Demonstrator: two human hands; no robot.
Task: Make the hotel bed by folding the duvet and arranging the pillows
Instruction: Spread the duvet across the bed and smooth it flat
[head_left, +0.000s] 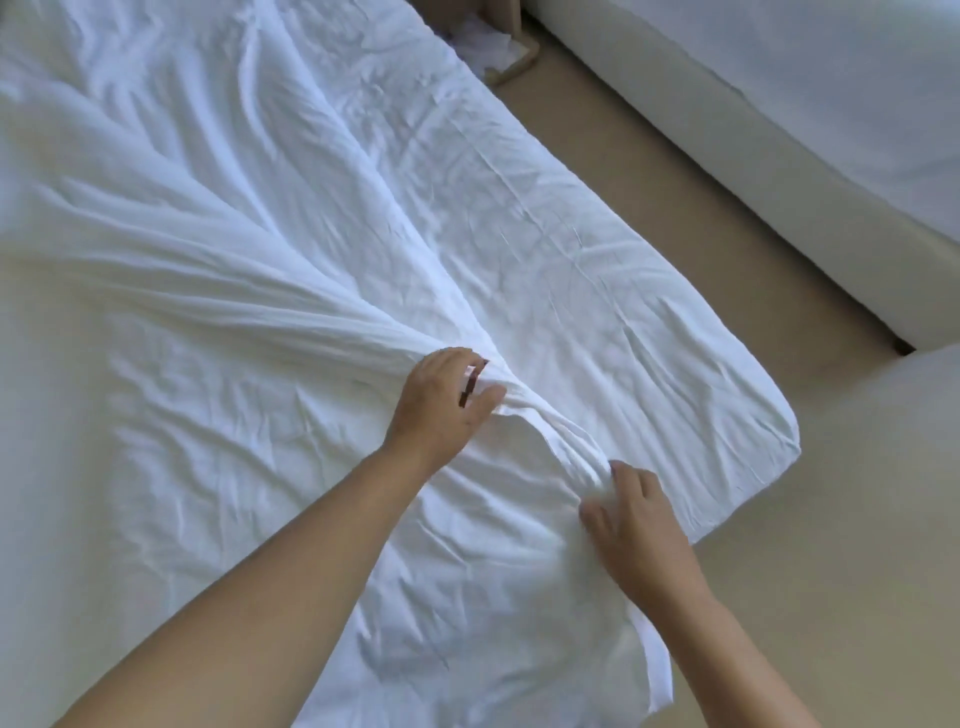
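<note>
So the white duvet (218, 270) covers the whole left and near part of the bed, pretty crumpled, with long folds running in from the far left and bunching up toward the middle. The left hand (441, 400) is right where those folds meet, and its grip is closed on a gathered bit of the duvet's edge, thumb below and fingers curled over the top. From there the edge runs down to the right hand (634, 514), just nearer and to the right, and that grip is pinching the same edge, fingertips tucked into the fabric. Past the hands, the bottom sheet (649, 322) lies uncovered, wrinkled but flat, out to the rounded right corner of the mattress. Right of that is tan floor (675, 182). At the far end of the floor strip there's a wooden stand (511, 47) with some crumpled white stuff beside it. A second white bed (779, 104) fills the far right.
</note>
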